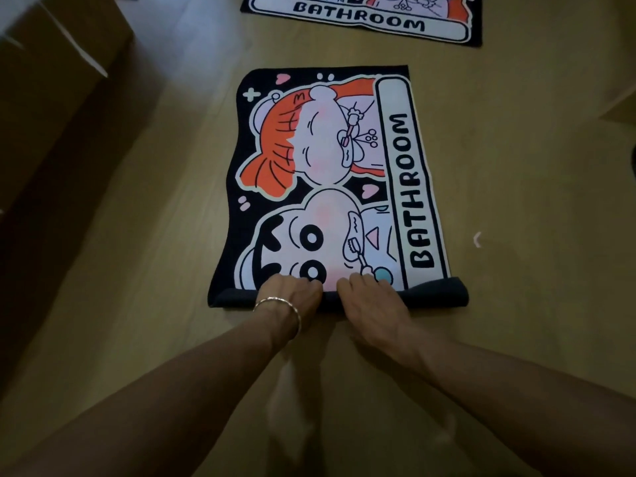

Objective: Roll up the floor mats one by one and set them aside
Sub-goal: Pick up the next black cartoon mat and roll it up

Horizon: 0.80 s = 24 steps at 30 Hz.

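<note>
A black cartoon mat (330, 173) printed BATHROOM lies flat on the wooden floor in front of me. Its near edge is turned over into a short dark roll (437, 294). My left hand (292, 297), with a bracelet on the wrist, and my right hand (371, 304) sit side by side on the middle of that roll, fingers curled over its top onto the printed face. A second mat (364, 18) of the same design lies flat farther away, cut off by the top edge.
A cardboard box (58, 74) stands at the left. Another box corner (619, 105) shows at the right edge. A small white scrap (476, 239) lies on the floor right of the mat. Bare wooden floor (155, 235) surrounds the mat.
</note>
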Motion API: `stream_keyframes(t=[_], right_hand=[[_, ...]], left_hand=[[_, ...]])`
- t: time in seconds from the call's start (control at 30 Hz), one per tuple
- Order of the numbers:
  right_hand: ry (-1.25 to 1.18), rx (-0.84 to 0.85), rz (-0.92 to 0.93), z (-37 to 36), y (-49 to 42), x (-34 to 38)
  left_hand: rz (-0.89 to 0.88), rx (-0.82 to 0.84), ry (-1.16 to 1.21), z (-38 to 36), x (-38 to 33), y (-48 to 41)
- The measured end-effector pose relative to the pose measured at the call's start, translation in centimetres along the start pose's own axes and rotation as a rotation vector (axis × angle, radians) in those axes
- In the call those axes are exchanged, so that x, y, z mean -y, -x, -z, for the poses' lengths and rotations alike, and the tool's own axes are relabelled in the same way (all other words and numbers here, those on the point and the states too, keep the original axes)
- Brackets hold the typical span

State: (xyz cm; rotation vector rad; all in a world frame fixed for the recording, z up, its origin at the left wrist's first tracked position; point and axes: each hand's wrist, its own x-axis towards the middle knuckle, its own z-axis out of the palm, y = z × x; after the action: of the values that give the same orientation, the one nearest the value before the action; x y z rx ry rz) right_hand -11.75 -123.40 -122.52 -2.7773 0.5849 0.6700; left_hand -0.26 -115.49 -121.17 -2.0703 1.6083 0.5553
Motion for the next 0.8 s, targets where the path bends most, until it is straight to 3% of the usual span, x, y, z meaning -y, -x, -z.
stream_keyframes(t=[0.17, 0.27, 0.47, 0.57, 0.7, 0.8], right_hand=[[-0.156, 0.17, -0.122, 0.4, -0.8, 0.0], [-0.12, 0.208, -0.103, 1.2, -1.3, 0.0], [-0.085, 0.021, 0.013, 1.0, -1.2, 0.4], [-0.046, -0.046, 0.031, 0.7, -1.5, 0.1], [-0.213, 0.134, -0.07, 0.6, -2.2, -0.2], [-0.273, 0.188, -0.069, 0.7, -2.5, -0.4]], left_hand=[[-0.018, -0.116, 0.006, -1.0, -0.6, 0.0], [0.022, -0.08, 0.047, -1.3, -0.7, -0.3], [0.074, 0.067, 0.086, -0.2, 0.4, -1.0], [0.052, 0.041, 0.119, 0.0, 1.2, -1.1], [-0.087, -0.1, 0.063, -0.9, 1.0, -0.4], [-0.082, -0.088, 0.044, -1.0, 0.8, -0.4]])
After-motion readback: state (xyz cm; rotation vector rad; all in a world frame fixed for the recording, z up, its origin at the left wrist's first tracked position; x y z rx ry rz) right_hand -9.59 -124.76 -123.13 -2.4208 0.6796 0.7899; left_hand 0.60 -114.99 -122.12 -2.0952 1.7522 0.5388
